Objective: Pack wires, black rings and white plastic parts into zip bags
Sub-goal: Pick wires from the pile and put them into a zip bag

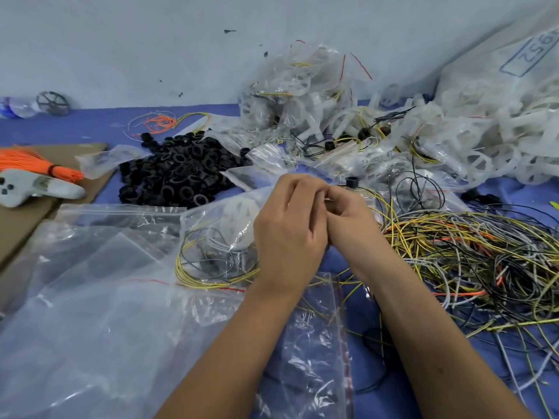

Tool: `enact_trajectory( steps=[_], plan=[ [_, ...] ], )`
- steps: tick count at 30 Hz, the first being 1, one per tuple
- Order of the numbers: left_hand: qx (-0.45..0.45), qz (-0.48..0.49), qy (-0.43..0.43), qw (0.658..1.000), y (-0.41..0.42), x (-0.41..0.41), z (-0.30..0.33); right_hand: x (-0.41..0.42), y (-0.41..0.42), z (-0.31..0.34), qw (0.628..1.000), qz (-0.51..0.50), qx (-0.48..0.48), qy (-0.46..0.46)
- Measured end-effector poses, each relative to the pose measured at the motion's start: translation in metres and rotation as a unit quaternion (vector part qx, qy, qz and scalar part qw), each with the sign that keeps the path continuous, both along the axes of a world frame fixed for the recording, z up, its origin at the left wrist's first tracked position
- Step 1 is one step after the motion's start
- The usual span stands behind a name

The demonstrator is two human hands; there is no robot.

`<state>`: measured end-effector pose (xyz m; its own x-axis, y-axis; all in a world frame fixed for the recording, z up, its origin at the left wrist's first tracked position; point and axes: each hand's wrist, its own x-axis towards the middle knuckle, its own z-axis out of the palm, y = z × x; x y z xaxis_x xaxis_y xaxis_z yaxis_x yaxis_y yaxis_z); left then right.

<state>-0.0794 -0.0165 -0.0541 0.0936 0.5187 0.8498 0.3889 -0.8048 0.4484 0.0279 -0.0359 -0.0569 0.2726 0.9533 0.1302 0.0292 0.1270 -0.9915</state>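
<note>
Head view of a packing bench. We see the left hand (290, 231) and the right hand (348, 219) meeting at the middle of the blue table (99, 125), fingers curled; they seem to pinch something small between them, but we cannot tell what it is. Just left of the left hand lies a filled zip bag (217, 237) holding a white plastic wheel and coiled yellow wire. Empty zip bags (90, 282) spread toward the near left corner. A heap of black rings (178, 173) sits behind them, toward the far edge. A loose tangle of wires (472, 258) covers the right side, touching the right wrist. Packed bags (302, 98) pile up at the far edge against the wall, and white plastic parts (496, 131) fill the far right corner. An orange wire bundle (39, 166) rests on cardboard (18, 225) at the left edge
</note>
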Motion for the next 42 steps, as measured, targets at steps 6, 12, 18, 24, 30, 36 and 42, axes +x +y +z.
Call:
enact_trajectory(
  steps=[6, 12, 18, 24, 30, 36, 42],
  plan=[
    [-0.059, 0.050, -0.080, 0.994, 0.008, -0.005, 0.000, 0.004, -0.006, 0.006, 0.989, 0.072, 0.042, -0.122],
    [-0.035, 0.045, -0.089, 0.994, 0.011, -0.010, 0.002, 0.002, -0.009, 0.011, 0.980, 0.149, 0.050, -0.123],
    [0.014, -0.036, -0.035, 0.999, -0.004, 0.002, 0.003, -0.001, -0.012, 0.007, 0.972, 0.150, 0.040, -0.177],
    [0.023, -0.047, -0.047, 0.997, -0.013, 0.003, 0.012, 0.000, -0.003, -0.003, 0.963, 0.076, 0.092, -0.243],
    [0.028, -0.043, -0.060, 0.997, -0.011, 0.002, 0.010, -0.006, -0.010, 0.005, 0.972, 0.119, 0.098, -0.176],
    [0.001, -0.027, -0.106, 0.994, 0.008, -0.008, 0.007, -0.014, -0.008, 0.012, 0.986, 0.149, 0.050, -0.052],
    [-0.204, -0.086, -0.258, 0.941, 0.023, -0.017, 0.013, 0.003, 0.002, 0.001, 0.973, -0.198, 0.059, -0.103]
  ],
)
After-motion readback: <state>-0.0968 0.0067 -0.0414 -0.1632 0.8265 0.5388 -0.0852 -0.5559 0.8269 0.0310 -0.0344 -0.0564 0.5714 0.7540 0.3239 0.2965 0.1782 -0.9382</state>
